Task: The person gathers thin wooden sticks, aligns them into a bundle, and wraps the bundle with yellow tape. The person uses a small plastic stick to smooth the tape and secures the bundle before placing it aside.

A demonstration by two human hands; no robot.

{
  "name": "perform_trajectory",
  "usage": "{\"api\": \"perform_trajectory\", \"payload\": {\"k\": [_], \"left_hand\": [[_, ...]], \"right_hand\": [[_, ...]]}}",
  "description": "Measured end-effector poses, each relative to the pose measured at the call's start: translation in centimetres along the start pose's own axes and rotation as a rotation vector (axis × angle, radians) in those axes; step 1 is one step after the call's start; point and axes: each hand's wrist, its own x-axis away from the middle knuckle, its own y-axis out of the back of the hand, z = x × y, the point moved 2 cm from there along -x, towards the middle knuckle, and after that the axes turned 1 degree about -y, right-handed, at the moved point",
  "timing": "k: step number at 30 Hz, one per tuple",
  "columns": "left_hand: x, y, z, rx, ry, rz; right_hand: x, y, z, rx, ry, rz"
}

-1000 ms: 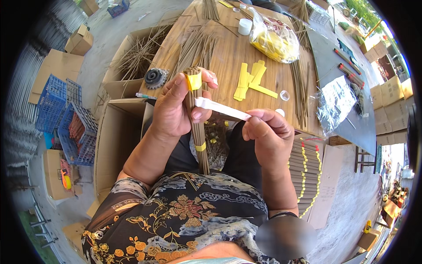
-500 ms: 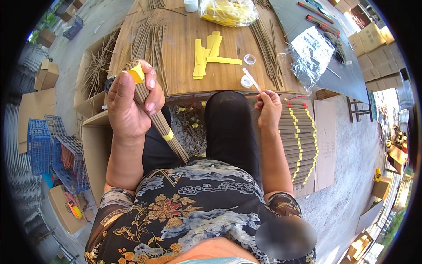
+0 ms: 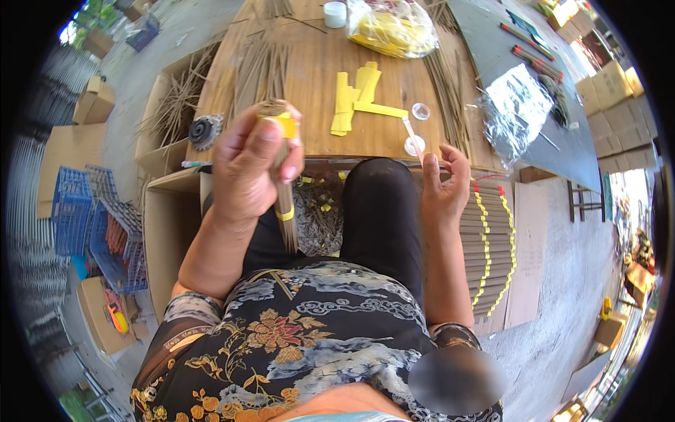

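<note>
Left hand, frame centre-left, fingers clamped around stick bundle; right hand fingers pinching white applicator stick near desk edge.

dark floral short-sleeved top, black trousers

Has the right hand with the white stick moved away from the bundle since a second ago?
Yes. The right hand has swung right, off the stick bundle in the left hand, and now sits by the table edge near the small white lid.
</note>
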Motion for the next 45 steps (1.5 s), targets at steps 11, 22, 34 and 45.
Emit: {"api": "perform_trajectory", "payload": {"k": [11,22,34,45], "left_hand": [[2.4,-0.7,-1.3,-0.007,0.037,0.181],[3.2,-0.8,-1.8,0.289,0.092,0.347],[3.0,0.6,-1.4,0.396,0.131,0.390],[3.3,0.4,-2.0,0.408,0.120,0.390]], "right_hand": [[0.5,-3.6,15.0,-1.342,-0.103,0.875],[0.2,-3.5,15.3,-1.359,0.167,0.877],[-0.8,-3.6,15.8,-1.248,0.214,0.940],[-0.9,-4.0,16.6,-1.245,0.218,0.927]]}}
